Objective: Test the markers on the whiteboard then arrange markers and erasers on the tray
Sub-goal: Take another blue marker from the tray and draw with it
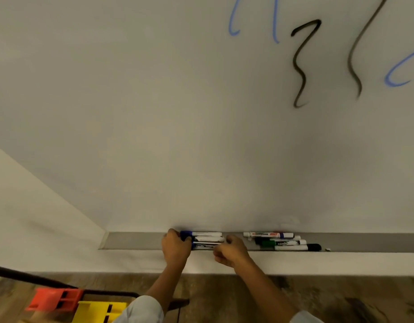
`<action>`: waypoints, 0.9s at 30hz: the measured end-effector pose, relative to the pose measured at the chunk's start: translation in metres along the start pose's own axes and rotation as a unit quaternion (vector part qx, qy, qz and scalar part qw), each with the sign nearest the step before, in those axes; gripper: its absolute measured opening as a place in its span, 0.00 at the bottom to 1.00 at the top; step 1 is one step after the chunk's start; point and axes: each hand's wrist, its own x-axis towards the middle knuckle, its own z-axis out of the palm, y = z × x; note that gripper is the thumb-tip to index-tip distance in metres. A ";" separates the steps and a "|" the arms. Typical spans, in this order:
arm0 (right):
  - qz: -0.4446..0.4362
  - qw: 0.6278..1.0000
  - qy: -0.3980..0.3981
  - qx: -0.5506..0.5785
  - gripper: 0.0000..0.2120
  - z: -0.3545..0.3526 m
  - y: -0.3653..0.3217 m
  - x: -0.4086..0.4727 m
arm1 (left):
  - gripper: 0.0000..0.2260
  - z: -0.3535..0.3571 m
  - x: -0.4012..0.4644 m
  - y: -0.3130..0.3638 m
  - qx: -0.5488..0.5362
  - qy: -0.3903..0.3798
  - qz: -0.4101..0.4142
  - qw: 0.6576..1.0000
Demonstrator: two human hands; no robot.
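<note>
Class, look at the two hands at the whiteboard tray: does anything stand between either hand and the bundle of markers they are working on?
Nothing visible does. The left hand and the right hand already touch the ends of the marker bundle lying in the tray. The second marker group lies apart, to the right.

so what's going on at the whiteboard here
A person is bunching a group of markers together on the tray under the whiteboard. The left hand holds the capped ends and the right hand the other ends. A second group of markers lies to the right on the tray. Black and blue test squiggles are on the board.
</note>
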 end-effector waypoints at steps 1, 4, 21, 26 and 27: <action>-0.015 1.000 0.017 -0.004 0.24 -0.004 0.000 -0.002 | 0.11 0.000 -0.005 0.004 0.022 0.015 0.017 1.000; -0.141 0.979 0.132 -0.061 0.14 -0.028 0.003 -0.010 | 0.10 0.007 -0.021 0.020 0.085 0.028 0.077 0.993; -0.405 0.606 0.199 -0.655 0.15 -0.174 0.009 0.015 | 0.05 0.083 -0.090 0.083 0.002 -0.135 0.132 0.982; -0.451 0.643 0.192 -0.588 0.09 -0.210 0.007 0.003 | 0.07 0.094 -0.098 0.091 -0.029 -0.164 0.109 0.980; -0.482 0.664 0.203 -0.534 0.08 -0.214 0.005 -0.003 | 0.07 0.095 -0.101 0.094 -0.033 -0.171 0.103 0.979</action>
